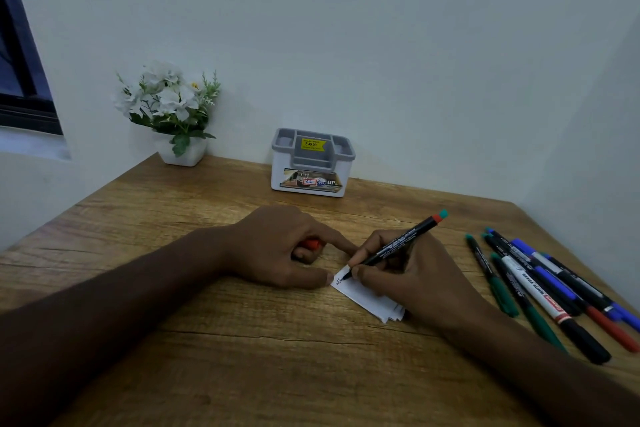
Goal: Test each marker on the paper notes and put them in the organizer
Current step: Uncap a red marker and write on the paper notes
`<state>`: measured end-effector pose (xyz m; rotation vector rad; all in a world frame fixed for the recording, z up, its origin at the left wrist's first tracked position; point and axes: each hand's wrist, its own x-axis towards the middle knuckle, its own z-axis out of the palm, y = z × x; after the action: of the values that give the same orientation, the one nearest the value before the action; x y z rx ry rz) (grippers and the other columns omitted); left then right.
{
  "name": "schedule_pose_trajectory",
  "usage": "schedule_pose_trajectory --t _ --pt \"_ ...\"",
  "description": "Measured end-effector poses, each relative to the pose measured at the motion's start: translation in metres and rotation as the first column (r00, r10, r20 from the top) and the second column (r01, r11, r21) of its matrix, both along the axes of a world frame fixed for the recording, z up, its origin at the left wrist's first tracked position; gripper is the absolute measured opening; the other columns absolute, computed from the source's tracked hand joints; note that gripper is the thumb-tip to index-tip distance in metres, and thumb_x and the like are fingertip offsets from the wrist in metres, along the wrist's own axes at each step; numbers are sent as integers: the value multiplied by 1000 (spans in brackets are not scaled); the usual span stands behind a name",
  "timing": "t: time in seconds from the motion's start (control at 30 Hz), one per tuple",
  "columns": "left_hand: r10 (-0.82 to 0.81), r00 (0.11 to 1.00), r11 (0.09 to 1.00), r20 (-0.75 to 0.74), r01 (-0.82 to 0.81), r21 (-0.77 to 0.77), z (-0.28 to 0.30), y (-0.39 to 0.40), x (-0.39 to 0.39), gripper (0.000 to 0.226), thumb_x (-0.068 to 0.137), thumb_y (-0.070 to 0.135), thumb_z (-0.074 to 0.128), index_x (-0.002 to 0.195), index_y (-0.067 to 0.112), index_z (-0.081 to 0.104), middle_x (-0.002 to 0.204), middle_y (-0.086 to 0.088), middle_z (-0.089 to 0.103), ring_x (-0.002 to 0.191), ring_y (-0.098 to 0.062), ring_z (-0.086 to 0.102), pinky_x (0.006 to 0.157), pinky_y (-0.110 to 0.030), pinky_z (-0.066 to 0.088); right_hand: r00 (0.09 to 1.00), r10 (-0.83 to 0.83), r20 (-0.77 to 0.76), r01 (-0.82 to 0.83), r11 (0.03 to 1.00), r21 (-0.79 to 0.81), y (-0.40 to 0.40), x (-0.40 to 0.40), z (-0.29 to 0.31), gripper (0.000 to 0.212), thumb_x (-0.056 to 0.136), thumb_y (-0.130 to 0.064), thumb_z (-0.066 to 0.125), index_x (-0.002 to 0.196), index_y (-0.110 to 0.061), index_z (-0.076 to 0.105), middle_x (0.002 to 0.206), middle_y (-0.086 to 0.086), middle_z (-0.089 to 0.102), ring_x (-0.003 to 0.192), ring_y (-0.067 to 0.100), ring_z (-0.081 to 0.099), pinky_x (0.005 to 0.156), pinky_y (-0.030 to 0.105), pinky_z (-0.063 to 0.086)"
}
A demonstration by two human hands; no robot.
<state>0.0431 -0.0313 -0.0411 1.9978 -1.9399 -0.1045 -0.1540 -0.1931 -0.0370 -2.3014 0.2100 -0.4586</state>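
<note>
Marker tip on the paper notes, both hands at work.
Head view: the right hand (412, 274) grips a black marker (394, 245) writing on the paper notes (363, 298); the left hand (280, 246), curled round a red cap (311, 244), pins their corner with its forefinger and thumb. The organizer (311, 163) stands beyond both hands on the counter (242, 340); loose markers (540, 288) lie right of the right hand.

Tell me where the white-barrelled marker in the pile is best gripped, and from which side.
Grip the white-barrelled marker on its white mid-barrel, coming from above with fingers pinching across it. It lies flat on the table, on top of the marker pile. Its neighbours crowd both sides, so a low sideways approach would likely knock them.
</note>
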Motion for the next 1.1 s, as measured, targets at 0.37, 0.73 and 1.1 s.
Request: schedule_pose_trajectory --t 0.37,0.73,1.1 --pt "4 1000 1000 -10 -4 -3 -2 0 2 53 91 60 63 143 57 50 64 6 54 60 -9 53 54 -25 34 999 -22 -41 25 998 61 0 -1 1 12 90 -18 81 84 -28 82 85 -6 82 80 12 75 80 46 64" --pt "17 999 1000 -49 -17 -14 -3 1 1 52 88 60 61 140 52 56 62 10 51 58 -8 52 55 -27 34 998 -44 -49 47 997 65 1 1 2 10 92 -18 78 87 -27 81 88 -3 82 84 18 75 81 47 63" --pt "16 1000 1000 -21 -15 11 1 1 -3 52 92 58 63 143 48 56 62 11 51 60 -8 53 56 -25 35 996 -76 -53 80 993 82 0 0 0 11 91 -18 79 86 -27 81 86 -6 82 79 12 76 79 45 65"
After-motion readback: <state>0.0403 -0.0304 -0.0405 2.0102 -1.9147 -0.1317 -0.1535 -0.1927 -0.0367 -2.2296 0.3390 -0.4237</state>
